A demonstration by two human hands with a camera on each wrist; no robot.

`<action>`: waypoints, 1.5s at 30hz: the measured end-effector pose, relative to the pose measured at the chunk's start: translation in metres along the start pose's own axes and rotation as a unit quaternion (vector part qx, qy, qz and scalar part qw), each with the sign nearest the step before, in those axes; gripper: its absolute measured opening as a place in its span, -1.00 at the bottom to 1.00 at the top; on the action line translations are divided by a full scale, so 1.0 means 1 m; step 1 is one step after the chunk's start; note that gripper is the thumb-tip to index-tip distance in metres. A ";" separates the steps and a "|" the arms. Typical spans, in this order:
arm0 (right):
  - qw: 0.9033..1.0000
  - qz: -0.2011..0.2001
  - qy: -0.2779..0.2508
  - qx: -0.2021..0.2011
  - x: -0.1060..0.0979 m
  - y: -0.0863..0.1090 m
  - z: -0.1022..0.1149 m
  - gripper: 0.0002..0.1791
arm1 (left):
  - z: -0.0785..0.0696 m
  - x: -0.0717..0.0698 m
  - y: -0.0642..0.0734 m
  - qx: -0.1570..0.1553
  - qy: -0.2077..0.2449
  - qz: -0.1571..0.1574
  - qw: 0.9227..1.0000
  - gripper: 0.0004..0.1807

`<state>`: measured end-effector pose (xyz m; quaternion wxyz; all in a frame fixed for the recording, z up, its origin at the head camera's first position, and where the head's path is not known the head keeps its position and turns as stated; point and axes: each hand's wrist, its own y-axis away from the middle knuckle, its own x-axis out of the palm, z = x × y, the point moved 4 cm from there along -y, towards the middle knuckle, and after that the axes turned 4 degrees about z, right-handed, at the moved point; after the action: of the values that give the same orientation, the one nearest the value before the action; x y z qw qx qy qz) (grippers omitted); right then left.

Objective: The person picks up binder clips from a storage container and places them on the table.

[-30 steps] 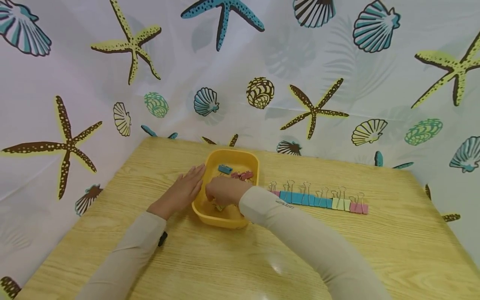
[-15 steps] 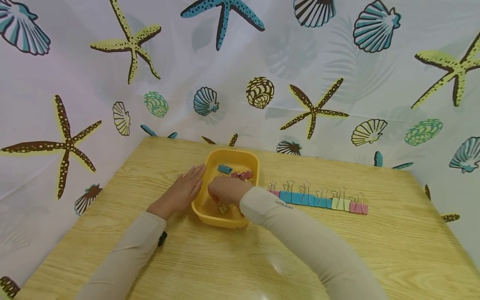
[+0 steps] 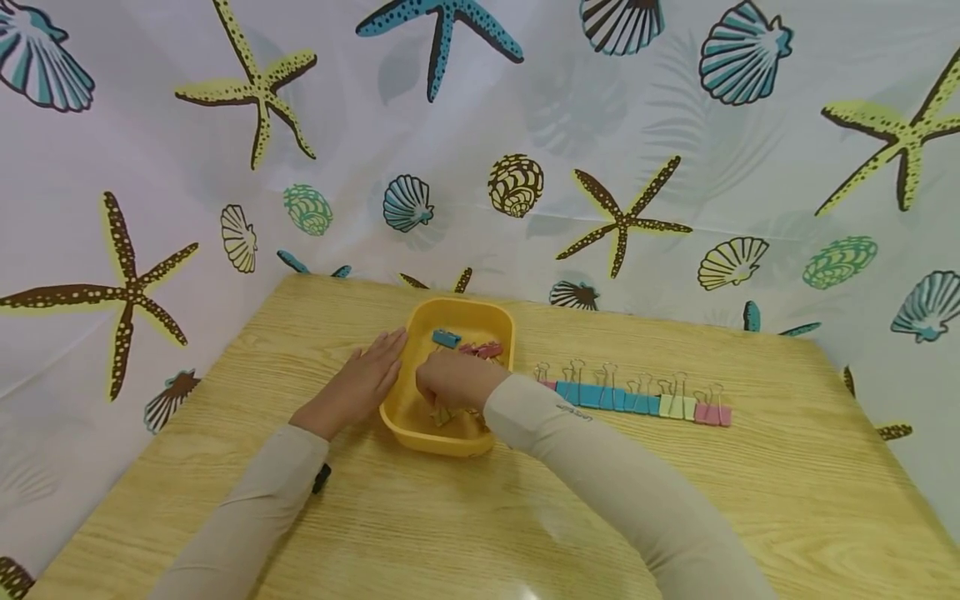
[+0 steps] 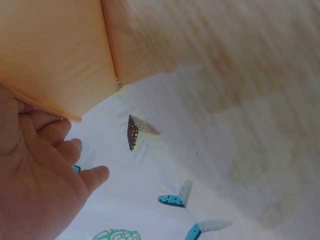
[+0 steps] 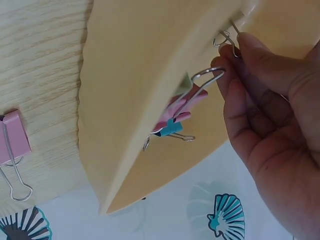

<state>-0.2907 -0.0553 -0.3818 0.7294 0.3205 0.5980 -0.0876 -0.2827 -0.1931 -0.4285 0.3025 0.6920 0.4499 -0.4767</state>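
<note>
A yellow-orange plastic bin (image 3: 437,444) stands on the table with several binder clips in it. My left hand (image 3: 358,385) lies along the bin's left side, fingers nearly straight; in the left wrist view its fingers touch the rim. My right hand (image 3: 459,380) reaches down into the bin. Its thumb and forefinger pinch the silver wire handle of a binder clip (image 5: 229,40). In the head view a pale yellow clip (image 3: 441,416) shows just below those fingers. A blue clip (image 3: 446,337) and red-pink clips (image 3: 483,349) lie farther back in the bin.
Right of the bin runs a row of binder clips, with pink, blue (image 3: 600,397), pale yellow (image 3: 677,407) and pink (image 3: 713,414) bodies, handles up. A small black object (image 3: 322,478) lies beside the left sleeve. A shell-and-starfish cloth (image 3: 465,233) hangs behind the table.
My right hand has shifted slightly inside the bin, and the pale yellow clip under its fingers has turned. The left hand has kept its place; the head view has moved slightly.
</note>
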 end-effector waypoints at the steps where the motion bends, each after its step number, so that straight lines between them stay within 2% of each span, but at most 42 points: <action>1: 1.000 -0.001 -0.003 -0.002 0.000 0.001 0.000 -0.90 | 0.000 0.000 0.000 -0.001 0.001 0.001 1.000 -0.43; 5: 1.000 -0.011 -0.013 -0.010 -0.001 0.004 -0.001 -0.87 | -0.002 0.000 0.001 -0.002 0.006 0.004 1.000 -0.42; 12: 0.999 -0.033 0.012 -0.008 -0.006 0.019 -0.002 -0.81 | -0.001 0.002 0.001 -0.005 0.000 0.008 1.000 -0.42; 18: 0.996 -0.086 0.020 -0.028 -0.014 0.040 -0.005 -0.83 | 0.000 0.001 -0.001 -0.005 -0.004 0.005 1.000 -0.42; 25: 0.984 -0.164 -0.012 -0.074 -0.017 0.059 -0.013 -0.90 | 0.003 0.002 0.000 -0.014 -0.007 0.006 1.000 -0.41; 30: 0.974 -0.207 -0.055 -0.077 -0.018 0.073 -0.020 -0.88 | 0.000 0.004 0.000 -0.010 0.005 0.002 1.000 -0.41; 37: 0.952 -0.291 -0.068 -0.066 -0.023 0.105 -0.033 -0.89 | 0.000 0.006 0.005 -0.018 0.022 -0.002 1.000 -0.41; 41: 0.943 -0.320 -0.075 -0.048 -0.022 0.127 -0.043 -0.90 | 0.001 0.006 0.006 -0.018 0.024 -0.006 1.000 -0.41; 45: 0.938 -0.337 -0.082 -0.018 -0.016 0.149 -0.060 -0.91 | -0.002 0.003 0.002 -0.009 0.020 -0.005 1.000 -0.41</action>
<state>-0.2676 0.0912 -0.3177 0.7092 0.0787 0.6103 -0.3441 -0.2800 -0.1916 -0.4307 0.2974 0.6964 0.4639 -0.4598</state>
